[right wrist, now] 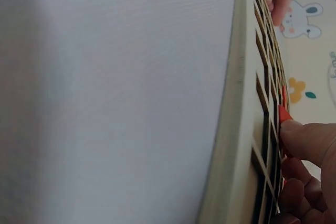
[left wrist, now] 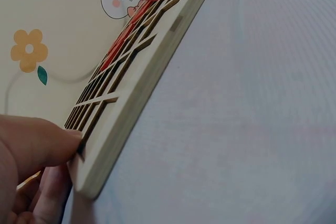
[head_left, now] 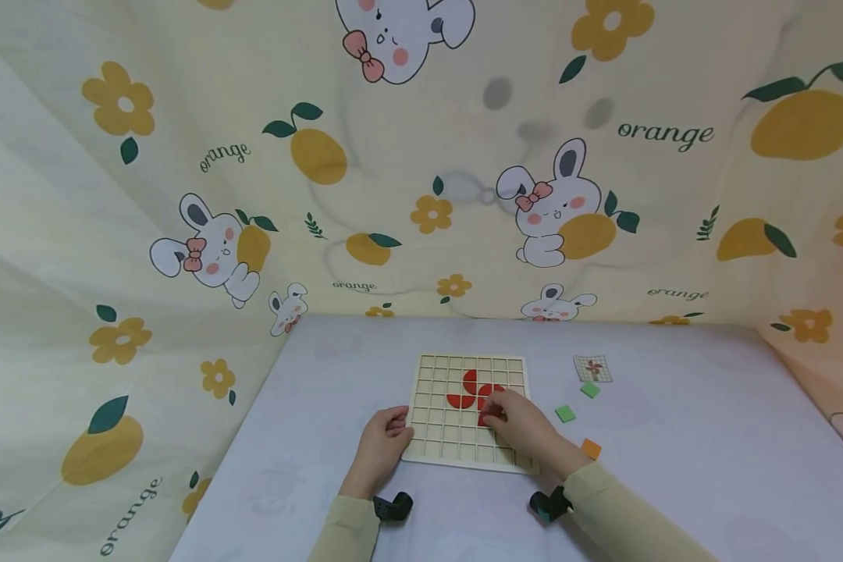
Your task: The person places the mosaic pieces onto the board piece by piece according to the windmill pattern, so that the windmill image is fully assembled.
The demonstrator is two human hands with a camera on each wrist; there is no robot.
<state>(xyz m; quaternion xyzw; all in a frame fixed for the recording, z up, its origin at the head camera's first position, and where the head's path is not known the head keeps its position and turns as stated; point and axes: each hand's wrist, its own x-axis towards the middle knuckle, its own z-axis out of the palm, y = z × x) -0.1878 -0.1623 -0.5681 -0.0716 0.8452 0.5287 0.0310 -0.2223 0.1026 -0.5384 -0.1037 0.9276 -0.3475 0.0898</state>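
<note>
The left hand (head_left: 384, 443) held the near part of the left edge of a pale grid board (head_left: 438, 425), its thumb on the upper face and its other fingers bent at the side; the right hand (head_left: 527, 425) was narrowed in a pinch, thumb and fingertips holding a red piece (right wrist: 283, 113) tilted against the board's grid; whether that piece sat fully in a cell could not be told; the board lay flat on a white table (head_left: 309, 390), in front of the person and between the two hands; other red pieces (head_left: 461, 401) with rounded sides lay in cells about its middle, some partly hidden by the right hand; to the right of the board, apart from it, lay a small card (head_left: 593, 369) printed with a grid and a red figure, a green square (head_left: 590, 389) just on its near side, a second green square (head_left: 565, 414) closer to the board, and an orange square (head_left: 591, 449) just beside the right forearm; both sleeves (head_left: 349, 527) were pale yellow, and a black device (head_left: 393, 507) showed at each wrist; behind the table hung a cream cloth (head_left: 393, 179) printed with rabbits, oranges and flowers
</note>
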